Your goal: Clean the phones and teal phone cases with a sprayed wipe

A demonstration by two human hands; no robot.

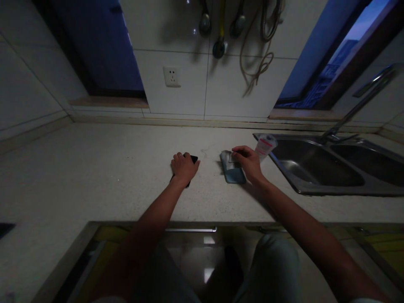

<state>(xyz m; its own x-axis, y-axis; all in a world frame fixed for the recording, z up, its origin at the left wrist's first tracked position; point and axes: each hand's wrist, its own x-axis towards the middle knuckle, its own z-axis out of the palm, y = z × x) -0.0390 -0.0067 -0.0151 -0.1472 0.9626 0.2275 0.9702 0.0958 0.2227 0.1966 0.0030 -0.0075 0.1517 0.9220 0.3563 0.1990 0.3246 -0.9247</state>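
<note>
Near the middle of the countertop [132, 168], my left hand [184, 168] is closed over a flat black phone [193, 159], which lies on the surface and is mostly hidden by the palm. To its right lies a blue-grey phone case [235, 176]. My right hand [248, 160] reaches over the case's upper right side with thumb and fingers pinched together. Beneath those fingertips a thin whitish piece [227, 160], its material unclear in the dim light, covers the upper part of the case. Just behind my right hand stands a clear plastic cup [266, 145] with pink-red markings.
A double steel sink [315, 164] with a tall faucet [362, 97] is set into the counter on the right. The tiled back wall carries a socket [171, 77], hanging utensils [219, 47] and a looped cord [260, 67]. The counter's front edge [189, 223] runs below my forearms.
</note>
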